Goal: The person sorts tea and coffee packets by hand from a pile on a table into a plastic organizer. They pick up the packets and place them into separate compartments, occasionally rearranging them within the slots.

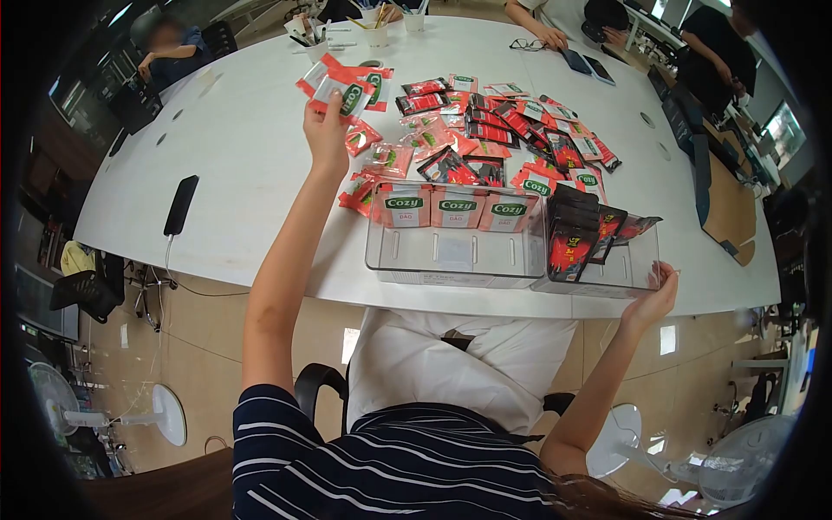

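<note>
Sachets (345, 87), red and white with a green oval label, several in a fan, pinched in the left hand (327, 130), which is raised above the far left edge of the loose pile; the arm reaches out over the white surface (243, 147). Right hand (652, 296), fingers loosely spread and closed on nothing, rests against the right end wall of the right clear bin (628, 273) at the near edge of the surface. This bin holds upright dark red-and-black packets (572, 238). Left clear bin (455, 257), touching the right one, holds a row of upright Cozy packets (457, 208) along its far wall. Loose pile (494, 130) of mixed red, black and white sachets lies just behind both bins. Black phone (180, 205) with cable lies well to the left. Cups with pens (374, 33), glasses (527, 43) and other people's hands (551, 36) are at the far edge
</note>
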`<move>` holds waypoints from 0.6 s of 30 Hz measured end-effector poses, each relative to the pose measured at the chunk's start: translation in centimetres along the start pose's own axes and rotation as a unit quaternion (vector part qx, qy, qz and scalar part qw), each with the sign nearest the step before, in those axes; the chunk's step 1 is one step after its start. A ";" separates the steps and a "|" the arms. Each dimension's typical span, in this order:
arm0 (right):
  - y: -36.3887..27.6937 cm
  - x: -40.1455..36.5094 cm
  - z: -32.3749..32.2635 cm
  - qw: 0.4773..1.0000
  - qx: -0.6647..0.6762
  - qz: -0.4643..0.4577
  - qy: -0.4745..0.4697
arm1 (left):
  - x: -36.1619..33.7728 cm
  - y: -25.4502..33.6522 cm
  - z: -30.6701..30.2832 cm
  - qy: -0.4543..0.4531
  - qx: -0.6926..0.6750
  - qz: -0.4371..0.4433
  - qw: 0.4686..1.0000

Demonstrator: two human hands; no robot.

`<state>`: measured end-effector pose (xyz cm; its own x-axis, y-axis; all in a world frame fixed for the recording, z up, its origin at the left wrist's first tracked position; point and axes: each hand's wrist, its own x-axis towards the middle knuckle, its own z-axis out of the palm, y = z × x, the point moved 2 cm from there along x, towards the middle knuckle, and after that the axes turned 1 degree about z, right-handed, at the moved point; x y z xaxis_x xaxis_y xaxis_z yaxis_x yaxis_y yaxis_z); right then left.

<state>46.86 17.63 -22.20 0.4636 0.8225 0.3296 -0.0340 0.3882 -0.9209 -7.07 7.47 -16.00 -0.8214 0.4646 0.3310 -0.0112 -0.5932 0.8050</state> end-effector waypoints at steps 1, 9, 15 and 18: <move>-0.1 -0.1 -0.1 1.000 -0.003 -0.015 0.020 | -0.9 1.1 0.1 -0.003 -0.013 -0.009 1.000; -7.4 -9.0 3.9 0.939 -0.069 -0.327 0.079 | -12.0 8.8 -0.7 -0.012 -0.018 0.087 0.996; -15.0 -18.9 12.1 0.873 -0.024 -0.282 -0.397 | -23.0 7.8 -1.4 0.010 -0.046 0.085 0.995; -14.3 -21.5 13.9 0.860 0.000 -0.218 -0.462 | -26.2 6.6 -1.1 -0.028 -0.079 0.060 0.995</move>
<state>25.03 0.20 -13.22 -0.4689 0.5773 0.6685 -0.0359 0.7438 -0.6674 13.74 -9.36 -19.90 -0.7889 0.4172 0.4513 -0.0075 -0.7407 0.6718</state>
